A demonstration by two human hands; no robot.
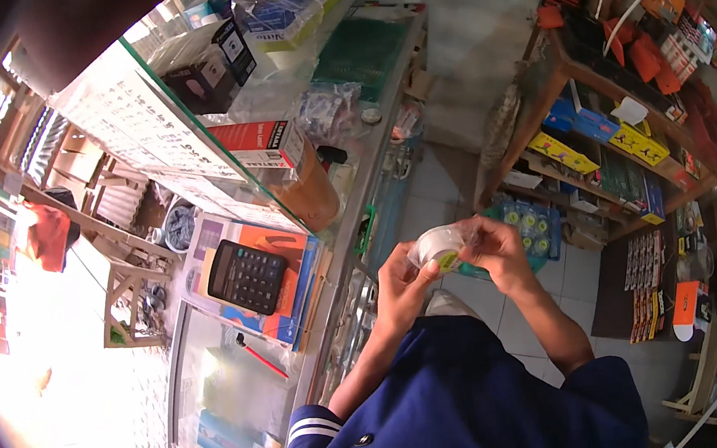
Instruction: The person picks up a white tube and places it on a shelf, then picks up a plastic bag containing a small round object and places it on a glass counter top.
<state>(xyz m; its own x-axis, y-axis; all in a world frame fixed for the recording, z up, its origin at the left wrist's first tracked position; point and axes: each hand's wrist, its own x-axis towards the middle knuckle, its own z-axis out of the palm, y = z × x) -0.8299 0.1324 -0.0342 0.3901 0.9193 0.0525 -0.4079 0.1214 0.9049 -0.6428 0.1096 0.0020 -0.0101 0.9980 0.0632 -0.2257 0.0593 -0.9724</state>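
Head view: your left hand (402, 288) and right hand (500, 251) clamp one white round item (438, 242). Black calculator (247, 276) lies on books (277, 239), atop the desk (311, 362), left side.

Black calculator (247, 276) on books (303, 295), red pen (261, 357), wooden shelves (569, 77)

Both hands are raised close together ahead of the torso (465, 399), each closed in a grasp. Left hand (400, 289): thumb (425, 278) extended toward the right. Right hand (501, 253): fingers (477, 229) bent, directed left. Left forearm (363, 367), bare, slants far and right; right forearm (553, 316), bare, slants far and left.
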